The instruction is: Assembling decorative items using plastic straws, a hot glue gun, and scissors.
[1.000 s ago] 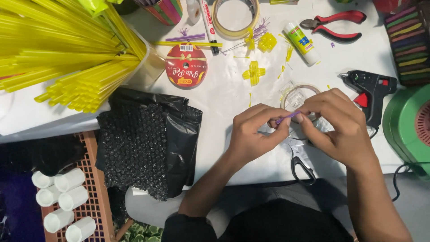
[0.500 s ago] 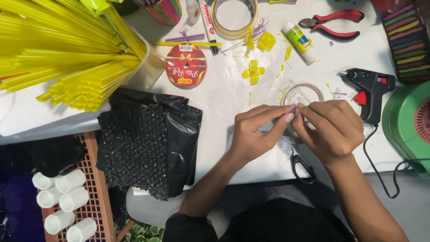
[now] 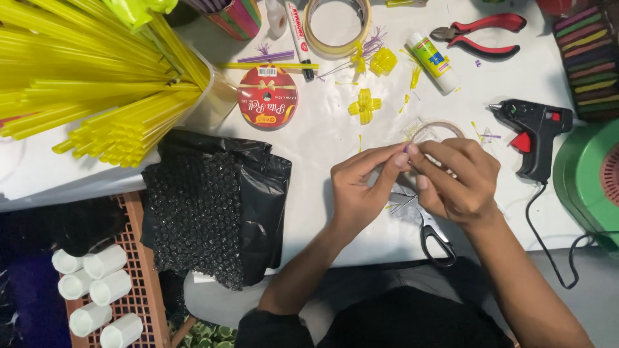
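Fingertips of both hands meet over the white table (image 3: 322,135), pinching a tiny purple piece (image 3: 406,148), mostly hidden, can't tell its shape. Left hand (image 3: 358,190) has thumb and forefinger pressed together on it from the left; right hand (image 3: 454,177) is curled, pinching from the right. Piece sits above the table edge, just in front of a clear tape roll (image 3: 431,131). Scissors (image 3: 425,225) lie under the hands, black handles poking out. Black glue gun (image 3: 535,138) well right. Yellow folded straw bits (image 3: 365,106) behind. Yellow straw bundle (image 3: 97,84) far left, black bubble bag (image 3: 216,212) beside it.
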